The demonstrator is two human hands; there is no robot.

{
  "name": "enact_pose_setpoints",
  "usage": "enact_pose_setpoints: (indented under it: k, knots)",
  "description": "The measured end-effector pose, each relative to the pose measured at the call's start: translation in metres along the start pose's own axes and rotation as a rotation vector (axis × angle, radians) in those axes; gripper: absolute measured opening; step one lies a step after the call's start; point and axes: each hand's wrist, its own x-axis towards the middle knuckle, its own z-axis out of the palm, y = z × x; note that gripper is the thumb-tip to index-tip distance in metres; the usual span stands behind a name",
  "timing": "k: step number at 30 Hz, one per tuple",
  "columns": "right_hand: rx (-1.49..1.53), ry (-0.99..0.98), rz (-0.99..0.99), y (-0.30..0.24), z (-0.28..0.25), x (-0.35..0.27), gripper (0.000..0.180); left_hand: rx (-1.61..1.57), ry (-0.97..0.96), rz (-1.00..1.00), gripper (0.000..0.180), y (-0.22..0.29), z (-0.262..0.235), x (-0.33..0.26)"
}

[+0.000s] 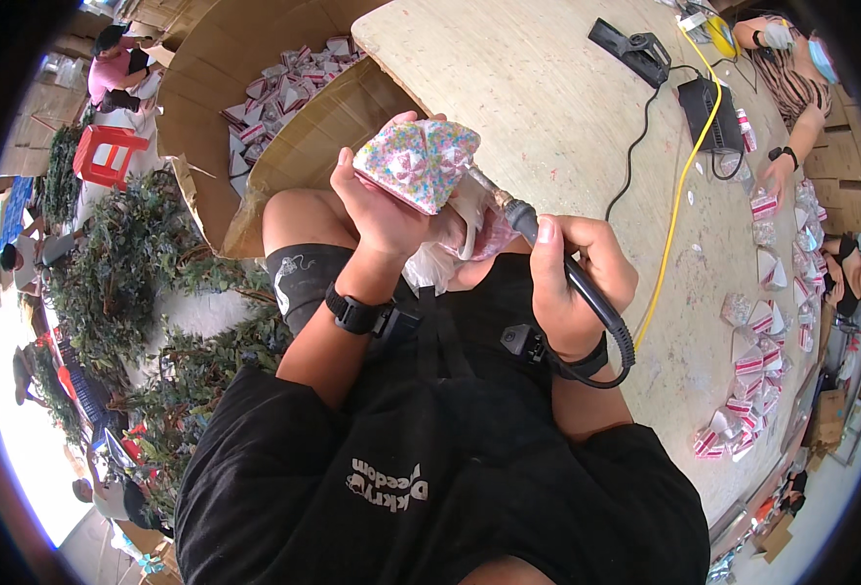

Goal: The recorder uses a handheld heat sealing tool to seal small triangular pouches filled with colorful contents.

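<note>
My left hand [377,210] grips a small folded paper cone box [419,161] with a pink, speckled candy pattern, held up over my lap. My right hand [575,273] is closed around the black handle of a soldering-style heat tool [557,263]. Its metal tip touches the right edge of the box. A black coiled cord loops from the handle around my right wrist. A clear plastic bag [450,239] of pink items lies on my lap under both hands. My left wrist carries a black watch [357,314].
A large pale wooden table [547,107] curves to my right, with a black power unit [708,112], a yellow cable [679,185] and several red-and-white folded boxes [757,370]. A cardboard bin [255,107] of finished boxes stands to the left. Another person [791,68] sits across the table. Green foliage [128,263] lies on the floor.
</note>
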Motion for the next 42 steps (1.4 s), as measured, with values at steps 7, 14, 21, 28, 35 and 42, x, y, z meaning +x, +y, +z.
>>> enact_pose_setpoints:
  k: [7,14,21,28,35,42]
  knots:
    - [0.010,-0.009,0.014,-0.003,0.002,0.002,0.008,0.024,-0.076,0.040,0.071,0.002,-0.004,0.001]
    - [0.028,-0.009,0.029,-0.002,0.004,0.002,0.009,0.118,-0.152,0.118,0.070,0.005,-0.005,0.001]
    - [0.054,-0.003,0.055,0.002,0.004,-0.001,0.008,0.252,-0.198,0.183,0.075,0.008,-0.004,0.000]
    - [0.172,-0.017,0.127,-0.001,0.009,0.001,0.008,0.126,-0.156,0.119,0.073,0.004,-0.006,0.002]
    - [0.178,-0.138,0.266,-0.001,0.008,-0.002,0.012,0.037,0.124,-0.027,0.075,-0.001,-0.019,0.005]
    - [0.136,0.030,0.085,0.000,0.002,-0.007,0.014,-0.003,0.274,-0.081,0.074,0.003,-0.013,0.003]
